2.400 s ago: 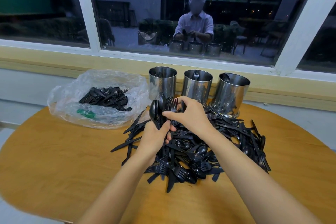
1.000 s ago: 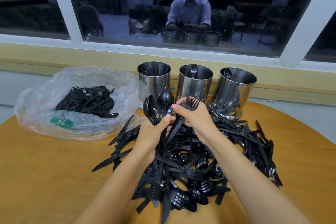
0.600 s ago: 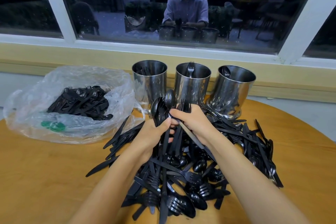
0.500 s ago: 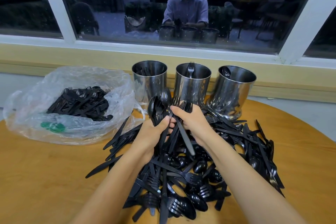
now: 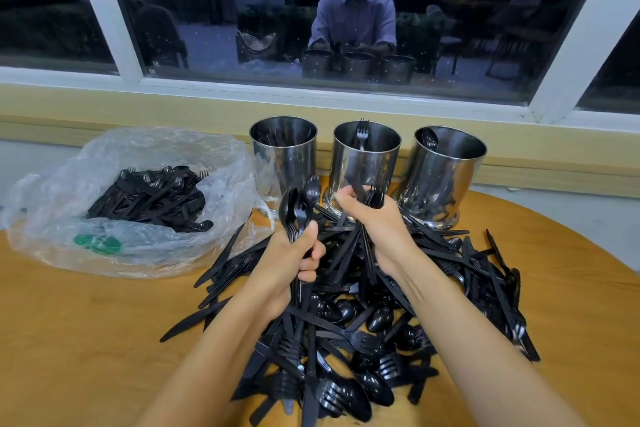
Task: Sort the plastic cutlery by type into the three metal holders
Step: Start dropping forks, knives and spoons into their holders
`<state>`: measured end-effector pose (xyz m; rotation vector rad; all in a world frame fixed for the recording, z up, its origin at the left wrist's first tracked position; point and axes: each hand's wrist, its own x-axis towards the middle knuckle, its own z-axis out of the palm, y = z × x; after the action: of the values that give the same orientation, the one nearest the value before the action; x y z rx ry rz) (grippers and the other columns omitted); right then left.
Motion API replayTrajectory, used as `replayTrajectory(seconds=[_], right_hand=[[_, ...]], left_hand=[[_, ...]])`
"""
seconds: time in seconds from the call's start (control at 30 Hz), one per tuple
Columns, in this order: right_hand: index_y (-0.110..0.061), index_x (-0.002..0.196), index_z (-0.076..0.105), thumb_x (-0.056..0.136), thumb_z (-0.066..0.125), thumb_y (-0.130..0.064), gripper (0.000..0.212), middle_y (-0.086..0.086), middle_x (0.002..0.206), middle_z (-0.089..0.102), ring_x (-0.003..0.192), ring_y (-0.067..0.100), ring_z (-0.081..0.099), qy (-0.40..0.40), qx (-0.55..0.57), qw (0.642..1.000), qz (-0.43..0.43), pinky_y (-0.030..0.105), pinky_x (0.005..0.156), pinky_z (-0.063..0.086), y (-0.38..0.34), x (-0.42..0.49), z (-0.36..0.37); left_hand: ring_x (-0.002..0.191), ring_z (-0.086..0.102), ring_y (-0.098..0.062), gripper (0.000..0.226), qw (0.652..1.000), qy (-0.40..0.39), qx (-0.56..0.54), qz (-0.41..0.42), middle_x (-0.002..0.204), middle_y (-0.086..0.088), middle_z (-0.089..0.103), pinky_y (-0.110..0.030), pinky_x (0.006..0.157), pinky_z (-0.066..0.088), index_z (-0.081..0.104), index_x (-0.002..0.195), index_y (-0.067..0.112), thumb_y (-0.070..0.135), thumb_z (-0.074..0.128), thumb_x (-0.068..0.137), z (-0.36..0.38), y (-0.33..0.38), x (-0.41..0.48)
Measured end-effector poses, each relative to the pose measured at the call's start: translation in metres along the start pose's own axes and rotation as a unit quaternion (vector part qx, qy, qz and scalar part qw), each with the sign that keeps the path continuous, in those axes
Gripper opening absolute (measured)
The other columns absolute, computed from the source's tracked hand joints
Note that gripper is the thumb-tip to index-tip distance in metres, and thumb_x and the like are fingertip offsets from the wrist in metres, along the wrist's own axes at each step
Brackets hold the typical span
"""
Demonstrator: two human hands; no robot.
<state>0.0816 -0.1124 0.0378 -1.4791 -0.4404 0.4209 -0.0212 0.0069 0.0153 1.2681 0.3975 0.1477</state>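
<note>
A heap of black plastic cutlery [image 5: 398,315] lies on the round wooden table [image 5: 86,322]. Behind it stand three metal holders: the left holder [image 5: 282,156] with dark pieces inside, the middle holder [image 5: 365,158] with a fork sticking up, the right holder [image 5: 446,170] with a spoon. My left hand [image 5: 294,256] grips a bunch of spoons [image 5: 299,208] upright over the heap. My right hand [image 5: 374,218] grips a bunch of forks [image 5: 363,243], tines up, just in front of the middle holder.
A clear plastic bag [image 5: 121,191] with more black cutlery lies on the table at the left, touching the left holder. A window sill and dark window run behind the holders. The table's edge curves away on the right.
My hands have drawn apart: the right hand now holds the forks as its own bunch nearer the middle holder, while the left hand keeps the spoons.
</note>
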Motion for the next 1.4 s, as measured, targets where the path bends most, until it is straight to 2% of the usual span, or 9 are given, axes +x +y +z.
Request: replayTrajectory(seconds=[0.1, 0.2, 0.3, 0.5, 0.7, 0.87, 1.13, 1.27, 1.4], right_hand=[[-0.021, 0.089, 0.069, 0.087, 0.071, -0.034, 0.013, -0.014, 0.087, 0.069, 0.085, 0.002, 0.063, -0.043, -0.011, 0.998, 0.043, 0.017, 0.077, 0.043, -0.002, -0.002, 0.001], [-0.019, 0.058, 0.045, 0.091, 0.064, -0.039, 0.043, -0.007, 0.065, 0.047, 0.064, 0.005, 0.051, -0.112, -0.054, 0.991, 0.052, 0.020, 0.074, 0.040, -0.003, -0.003, 0.000], [-0.017, 0.054, 0.039, 0.093, 0.062, -0.035, 0.050, -0.002, 0.062, 0.046, 0.063, 0.007, 0.050, -0.157, -0.059, 0.985, 0.049, 0.025, 0.078, 0.041, -0.005, -0.006, 0.001], [-0.014, 0.055, 0.041, 0.089, 0.068, -0.033, 0.047, 0.005, 0.062, 0.047, 0.065, 0.020, 0.052, -0.140, -0.014, 0.989, 0.041, 0.027, 0.071, 0.045, -0.003, -0.010, 0.003], [-0.012, 0.053, 0.042, 0.094, 0.061, -0.022, 0.046, 0.004, 0.054, 0.046, 0.052, 0.013, 0.044, -0.106, 0.023, 0.994, 0.030, 0.023, 0.058, 0.041, -0.007, -0.016, 0.010], [-0.017, 0.053, 0.038, 0.087, 0.063, -0.007, 0.043, -0.004, 0.052, 0.036, 0.053, 0.012, 0.034, 0.040, -0.020, 0.997, -0.058, 0.024, 0.055, 0.032, -0.007, -0.013, 0.019], [-0.010, 0.065, 0.052, 0.088, 0.070, -0.019, 0.031, 0.005, 0.063, 0.047, 0.063, 0.014, 0.044, 0.187, 0.006, 0.979, -0.082, 0.026, 0.065, 0.039, -0.020, -0.001, 0.003], [0.013, 0.095, 0.062, 0.089, 0.070, -0.023, 0.037, 0.026, 0.090, 0.066, 0.083, 0.033, 0.062, 0.226, 0.034, 0.971, -0.075, 0.022, 0.070, 0.044, -0.027, 0.004, -0.013], [0.002, 0.094, 0.066, 0.088, 0.071, -0.023, 0.027, 0.016, 0.096, 0.070, 0.096, 0.024, 0.066, 0.154, 0.003, 0.988, -0.028, 0.016, 0.069, 0.045, -0.029, 0.001, -0.019]], left_hand=[[0.048, 0.029, -0.008, 0.025, 1.000, -0.020, 0.005, 0.005, 0.062, 0.001, 0.049, -0.016, 0.042, 0.027, 0.049, 0.091, 0.006, 0.029, 0.050, 0.101, 0.004, 0.000, -0.002], [0.049, 0.030, -0.007, 0.021, 0.998, -0.056, -0.007, 0.007, 0.063, 0.001, 0.046, -0.016, 0.043, 0.026, 0.064, 0.093, 0.013, 0.027, 0.050, 0.101, 0.005, 0.004, -0.006], [0.048, 0.030, -0.006, 0.022, 0.993, -0.111, -0.035, -0.029, 0.061, 0.001, 0.043, -0.015, 0.042, 0.027, 0.058, 0.090, 0.010, 0.026, 0.049, 0.101, 0.002, 0.009, -0.011], [0.050, 0.033, -0.006, 0.026, 0.987, -0.151, -0.047, -0.028, 0.064, 0.001, 0.043, -0.016, 0.045, 0.035, 0.060, 0.096, 0.008, 0.033, 0.054, 0.092, -0.003, 0.011, -0.015], [0.047, 0.032, -0.004, 0.023, 0.975, -0.203, -0.082, -0.047, 0.062, 0.002, 0.039, -0.015, 0.041, 0.032, 0.062, 0.099, 0.011, 0.031, 0.057, 0.090, -0.008, 0.013, -0.016], [0.048, 0.031, -0.002, 0.036, 0.983, -0.167, -0.073, -0.031, 0.064, 0.005, 0.041, -0.014, 0.043, 0.029, 0.063, 0.116, 0.006, 0.029, 0.056, 0.090, -0.005, 0.014, -0.013], [0.048, 0.025, -0.003, 0.041, 0.992, -0.123, 0.000, -0.035, 0.060, 0.006, 0.037, -0.015, 0.042, 0.021, 0.063, 0.121, 0.006, 0.031, 0.059, 0.089, -0.011, 0.011, -0.014], [0.042, 0.023, -0.004, 0.039, 1.000, -0.026, -0.007, -0.016, 0.051, 0.007, 0.026, -0.016, 0.038, 0.021, 0.066, 0.110, 0.002, 0.034, 0.064, 0.087, -0.017, 0.004, -0.011], [0.042, 0.026, -0.004, 0.037, 0.995, 0.055, -0.069, 0.041, 0.052, 0.005, 0.043, -0.015, 0.040, 0.025, 0.066, 0.111, 0.002, 0.033, 0.051, 0.097, -0.018, 0.003, -0.005]])
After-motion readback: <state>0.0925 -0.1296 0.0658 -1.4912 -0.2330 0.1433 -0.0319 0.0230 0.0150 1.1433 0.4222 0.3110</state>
